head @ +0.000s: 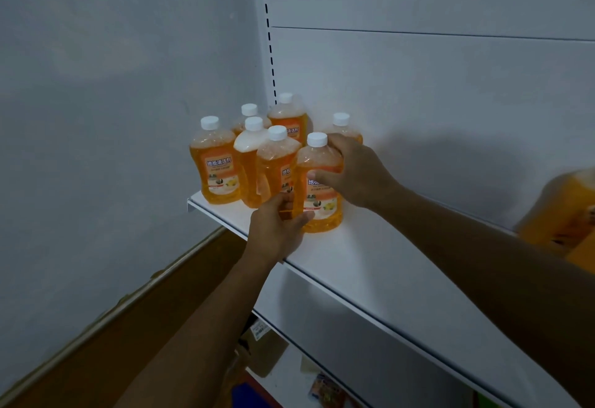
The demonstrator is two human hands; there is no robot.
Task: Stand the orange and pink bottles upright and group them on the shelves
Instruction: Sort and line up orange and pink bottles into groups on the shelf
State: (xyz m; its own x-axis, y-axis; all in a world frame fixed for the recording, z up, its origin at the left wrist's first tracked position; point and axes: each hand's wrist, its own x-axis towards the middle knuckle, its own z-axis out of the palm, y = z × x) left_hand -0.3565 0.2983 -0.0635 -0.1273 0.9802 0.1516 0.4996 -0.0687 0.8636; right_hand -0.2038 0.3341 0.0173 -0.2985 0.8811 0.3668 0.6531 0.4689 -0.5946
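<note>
Seven orange bottles with white caps are seen upright in a tight cluster at the left end of a white shelf (370, 266), in the middle of the frame. The front bottle (322, 195), nearest the shelf edge, is grasped by both hands. The left hand (277, 227) is wrapped round its lower left side, with the thumb laid across the base of the label. The right hand (351, 169) is curled round its upper right shoulder, with the fingers spread over the label just below the cap. Just left of it a second bottle (277, 166) is touched or nearly touched by the left hand's fingers; which cannot be told. The leftmost bottle (219, 169) is turned label forward. Behind the right hand a rear bottle (343, 125) is partly hidden. At the right edge of the frame a blurred orange shape (566, 214) is seen on the same shelf. A lower shelf (283, 375) with dim packages is visible at the bottom centre. No pink bottle is shown.
</note>
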